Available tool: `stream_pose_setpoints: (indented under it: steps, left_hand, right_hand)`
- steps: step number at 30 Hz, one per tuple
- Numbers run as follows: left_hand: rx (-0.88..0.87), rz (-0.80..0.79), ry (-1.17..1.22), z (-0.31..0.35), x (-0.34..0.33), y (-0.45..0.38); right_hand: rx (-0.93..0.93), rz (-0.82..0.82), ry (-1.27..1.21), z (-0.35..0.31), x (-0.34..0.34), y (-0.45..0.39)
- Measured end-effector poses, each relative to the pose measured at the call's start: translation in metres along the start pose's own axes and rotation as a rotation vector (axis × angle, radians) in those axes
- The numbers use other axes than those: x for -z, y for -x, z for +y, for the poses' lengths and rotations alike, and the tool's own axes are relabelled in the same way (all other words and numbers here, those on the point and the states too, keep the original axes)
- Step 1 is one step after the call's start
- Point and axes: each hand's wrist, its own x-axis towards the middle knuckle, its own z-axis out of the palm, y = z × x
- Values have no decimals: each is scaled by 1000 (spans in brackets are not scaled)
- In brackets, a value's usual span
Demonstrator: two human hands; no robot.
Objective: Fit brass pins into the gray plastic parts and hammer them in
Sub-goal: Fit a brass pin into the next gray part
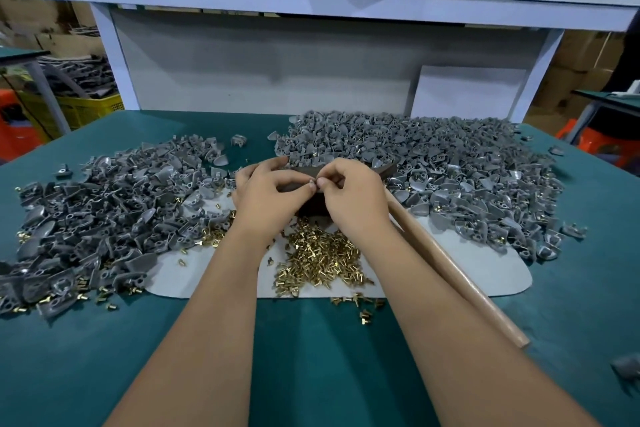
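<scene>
Both hands meet above the middle of the green table [311, 357]. The left hand [268, 192] and the right hand [349, 196] have curled fingers, and their fingertips pinch one small gray part [313, 181] between them; it is too small to see if a pin is in it. Under the hands lies a dark block [384, 168] on a white mat [485, 270]. A heap of brass pins [318, 260] lies on the mat, just near the wrists. A pile of gray parts [104, 211] is on the left, and a bigger pile [433, 156] is on the right. A wooden handle [460, 274] lies beside the right forearm, touching the mat.
</scene>
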Motion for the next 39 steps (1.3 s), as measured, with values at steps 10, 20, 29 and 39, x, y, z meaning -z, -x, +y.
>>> stream_pose_setpoints:
  steps: [10,20,29,39]
  left_hand:
    - [9,17,-25,-1,-3,-1]
    - [10,3,-38,-1,-2,-1]
    - [10,-2,-36,0,-2,1]
    - [25,-5,-141,0,-2,0]
  right_hand:
    - [-74,-16,-166,1,1,2]
    - [-82,15,-146,-1,-2,1]
    - [-47,30,-122,2,-1,3]
    - [50,-102,293,-14,9,-6]
